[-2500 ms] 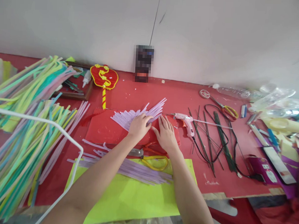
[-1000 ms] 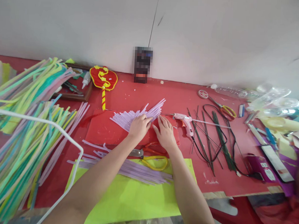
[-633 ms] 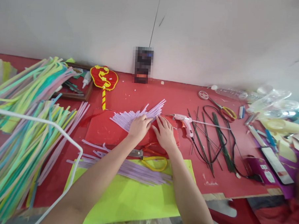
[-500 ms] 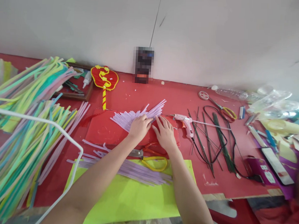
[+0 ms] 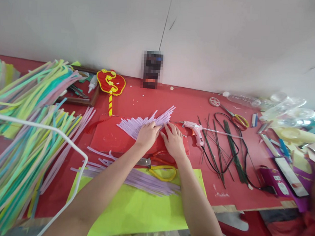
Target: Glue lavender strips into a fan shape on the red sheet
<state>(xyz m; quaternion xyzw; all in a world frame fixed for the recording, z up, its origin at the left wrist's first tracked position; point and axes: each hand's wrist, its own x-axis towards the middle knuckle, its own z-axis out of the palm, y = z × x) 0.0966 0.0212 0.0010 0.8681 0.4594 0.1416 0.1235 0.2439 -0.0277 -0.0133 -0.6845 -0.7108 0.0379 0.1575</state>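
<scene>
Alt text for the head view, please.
The left hand and right hand rest on a fan of lilac straw pieces and the red sheet under it. Scissors and loose lilac straws lie nearer the person; a glue gun lies to the right.

Behind the fan of lilac strips (image 5: 147, 121), a bare band of red tabletop (image 5: 179, 99) runs to the wall, broken only by a dark box (image 5: 152, 69). Right of the right hand (image 5: 173, 142) the glue gun (image 5: 196, 131) lies close, and beyond it green wires (image 5: 225, 148) and a black cable (image 5: 246, 163) crowd the way. On the near side of both hands lie scissors (image 5: 162, 166) and loose lilac strips (image 5: 134, 176). Left of the left hand (image 5: 147, 135), the red sheet (image 5: 107, 138) is open as far as the coloured strip pile (image 5: 23, 136) and the white wire frame (image 5: 67, 142).
</scene>
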